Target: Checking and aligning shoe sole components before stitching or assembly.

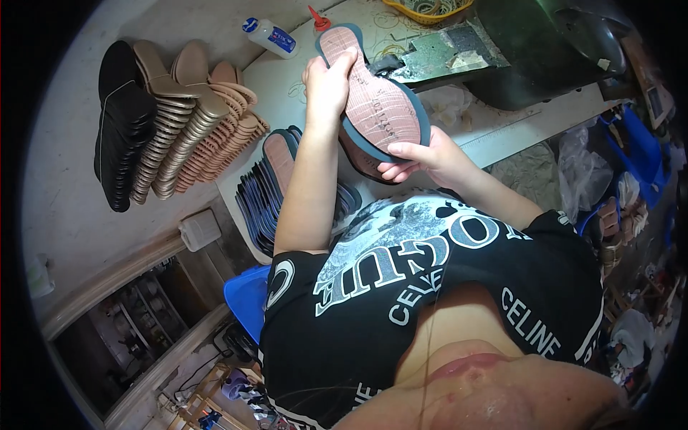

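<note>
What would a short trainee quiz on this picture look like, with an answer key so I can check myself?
1. Short answer: which hand holds the wider end of the pink-faced sole?
2. True or false: the yellow basket holds tangled, string-like pieces.
3. Multiple choice: what colour is the leftmost stack of sole-shaped pieces?
A) gold
B) black
C) pink

Key:
1. The right hand; the left hand holds the narrower end.
2. True.
3. B.
</note>
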{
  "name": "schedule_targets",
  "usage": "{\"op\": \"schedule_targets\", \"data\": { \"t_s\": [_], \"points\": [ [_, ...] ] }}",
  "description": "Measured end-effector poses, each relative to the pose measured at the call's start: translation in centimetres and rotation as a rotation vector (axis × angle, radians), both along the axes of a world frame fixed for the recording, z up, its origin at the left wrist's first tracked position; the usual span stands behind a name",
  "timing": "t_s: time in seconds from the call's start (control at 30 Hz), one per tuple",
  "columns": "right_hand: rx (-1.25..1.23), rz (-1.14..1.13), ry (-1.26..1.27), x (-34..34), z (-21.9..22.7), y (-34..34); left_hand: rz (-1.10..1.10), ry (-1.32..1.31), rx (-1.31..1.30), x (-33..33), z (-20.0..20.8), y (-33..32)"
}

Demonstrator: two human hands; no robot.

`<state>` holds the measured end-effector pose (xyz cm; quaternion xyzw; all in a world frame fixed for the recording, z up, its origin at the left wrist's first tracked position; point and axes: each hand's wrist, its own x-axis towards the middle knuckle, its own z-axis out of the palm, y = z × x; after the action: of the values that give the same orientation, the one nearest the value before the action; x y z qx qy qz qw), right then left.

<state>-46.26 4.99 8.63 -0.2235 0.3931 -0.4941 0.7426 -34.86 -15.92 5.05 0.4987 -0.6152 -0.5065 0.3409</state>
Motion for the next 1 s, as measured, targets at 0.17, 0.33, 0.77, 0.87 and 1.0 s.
{"op": "schedule_targets", "data": {
  "t_s": [0.17,0.33,0.77,0.87,1.0],
  "points": [
    [-0.009,-0.171,-0.064,1.5,0.2,-0.5,-0.087,0.031,0.108,0.2,1.4,-0.4],
    [-0.025,-0.254,-0.111,2.4,0.4,-1.6,-0.052,-0.129,0.014,1.4,1.5,-1.9],
    [-0.147,-0.281,0.090,2.0,0.4,-4.7,-0.929,-0.490,-0.095,2.7,8.0,-3.9],
    [-0.137,-0.260,0.119,1.4,0.6,-4.9,-0.886,-0.596,-0.082,2.7,8.9,-3.0],
    [-0.127,-0.296,0.080,1.6,1.2,-5.2,-0.777,-0.514,-0.014,3.5,9.2,-1.8]
  ]
}}
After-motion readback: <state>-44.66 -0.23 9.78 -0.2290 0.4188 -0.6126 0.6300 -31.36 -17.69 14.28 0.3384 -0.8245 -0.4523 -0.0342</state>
